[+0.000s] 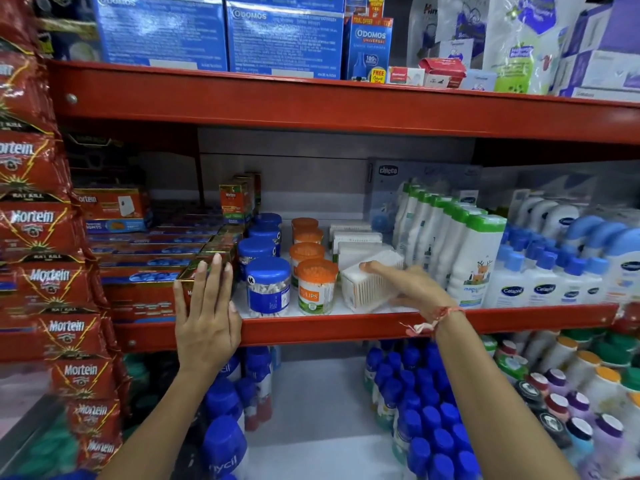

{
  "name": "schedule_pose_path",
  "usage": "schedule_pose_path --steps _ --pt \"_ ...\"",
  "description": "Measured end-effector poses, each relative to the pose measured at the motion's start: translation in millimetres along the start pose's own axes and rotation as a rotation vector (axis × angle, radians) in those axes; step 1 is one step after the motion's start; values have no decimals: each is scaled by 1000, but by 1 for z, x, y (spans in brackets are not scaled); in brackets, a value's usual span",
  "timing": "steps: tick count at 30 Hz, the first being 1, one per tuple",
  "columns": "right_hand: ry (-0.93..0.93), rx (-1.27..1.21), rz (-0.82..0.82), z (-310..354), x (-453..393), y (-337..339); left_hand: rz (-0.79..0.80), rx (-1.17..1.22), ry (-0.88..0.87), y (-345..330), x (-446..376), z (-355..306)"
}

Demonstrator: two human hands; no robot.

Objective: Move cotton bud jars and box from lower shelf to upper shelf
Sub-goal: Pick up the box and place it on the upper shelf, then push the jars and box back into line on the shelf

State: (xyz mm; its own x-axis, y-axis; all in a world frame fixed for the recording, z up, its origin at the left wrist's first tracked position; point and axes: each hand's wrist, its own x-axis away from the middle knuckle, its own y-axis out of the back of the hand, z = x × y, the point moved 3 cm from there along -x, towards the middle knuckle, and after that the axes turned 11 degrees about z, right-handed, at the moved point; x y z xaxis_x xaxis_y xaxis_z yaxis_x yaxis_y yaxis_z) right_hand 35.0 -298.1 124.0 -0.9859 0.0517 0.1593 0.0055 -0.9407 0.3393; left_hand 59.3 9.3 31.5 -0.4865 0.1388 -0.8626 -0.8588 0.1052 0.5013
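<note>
The right hand [412, 289] wraps around the clear box of cotton buds [370, 282] on the middle shelf [346, 327] beside the jars [268, 285], the left hand [206, 306] rests flat and open, and the box looks light, hard and smooth, so hold both its sides

Evenly bright from above; glare on glossy blue cardboard boxes [221, 32], deep shadow under red metal shelf beam [311, 109], blurred, bent edges throughout.
</note>
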Motion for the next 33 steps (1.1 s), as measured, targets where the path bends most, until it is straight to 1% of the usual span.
schedule_pose_path --steps 4,5,6,7,8,9,10,11,12,14,15,17,18,20,22,24,25,27,31,32,33 --pt "-7 51 -52 -4 -3 2 1 -3 -3 0 0 0" --pt "-20 139 -98 -4 -4 1 1 -1 -2 1 0 -1" --pt "-21 294 -166 -2 -6 0 0 -1 -1 1 0 -1" --pt "3 458 -277 2 -6 -1 -1 -2 1 1 0 -1" --pt "75 577 -402 9 -4 -5 0 -2 3 1 0 -1" --pt "178 628 -496 19 1 -12 1 -1 7 1 1 -1" --pt "297 607 -520 29 6 -20 3 0 11 1 1 -1" --pt "423 569 -476 41 10 -31 5 0 13 0 1 -1" --pt "542 565 -384 53 10 -44 7 -1 14 0 1 -1" --pt "690 684 -184 71 7 -72 13 -8 11 0 0 -1" --pt "723 766 -101 78 5 -86 15 -12 10 0 0 -1" --pt "714 949 14 87 3 -110 4 -10 7 1 1 -2" --pt "694 1022 25 89 1 -119 -4 -3 5 2 1 -2" --pt "658 1121 -40 92 -4 -132 -16 3 3 3 0 -2" --pt "603 1128 -118 92 -12 -138 -20 1 1 3 0 -2" --pt "570 1096 -141 90 -17 -144 -20 -3 0 3 1 -2" --pt "572 1085 -126 90 -19 -146 -17 -6 1 2 1 -2" --pt "580 1049 -18 93 -22 -147 -14 -13 0 1 1 -1" --pt "549 915 342 97 -25 -141 -14 -13 8 -1 0 -1" --pt "546 887 402 97 -26 -141 -10 -12 12 -2 1 0" --pt "552 867 427 95 -27 -141 -3 -11 16 -3 1 1"
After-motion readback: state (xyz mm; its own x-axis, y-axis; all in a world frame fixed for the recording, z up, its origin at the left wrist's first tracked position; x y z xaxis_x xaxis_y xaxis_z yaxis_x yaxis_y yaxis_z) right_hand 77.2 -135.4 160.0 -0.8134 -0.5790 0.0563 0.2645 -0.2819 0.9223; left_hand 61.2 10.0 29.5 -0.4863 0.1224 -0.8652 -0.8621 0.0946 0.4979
